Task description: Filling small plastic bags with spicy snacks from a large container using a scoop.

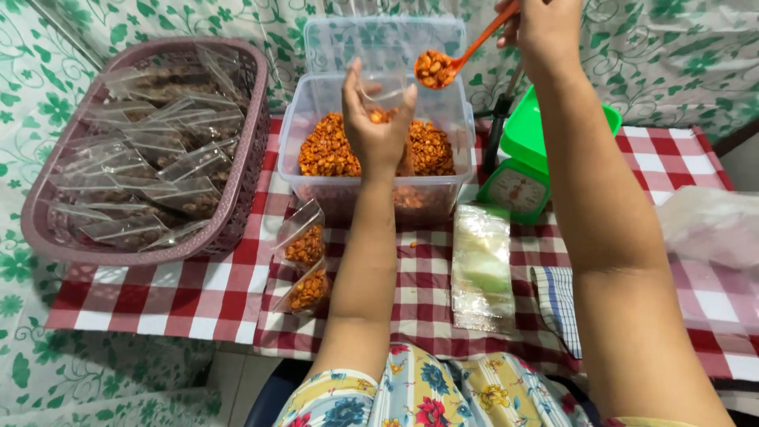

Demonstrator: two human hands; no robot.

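- The left hand (378, 126) pinches a small clear plastic bag (385, 99) open above the clear tub of orange snack pieces (332, 150).
- The right hand (545, 28) grips an orange spoon (455, 62), loaded with snack pieces, just beside the bag's mouth.
- Two filled bags (304, 265) lie on the checked cloth (190, 296), near a mauve basket (237, 213).

— What's up over the tub?
— A small clear bag (385, 93), mouth open upward, a few orange-brown nuts inside, pinched by fingers.
— And at its two o'clock?
— An orange spoon (451, 62), bowl heaped with the same nuts, handle slanting up-right, just beside the bag.
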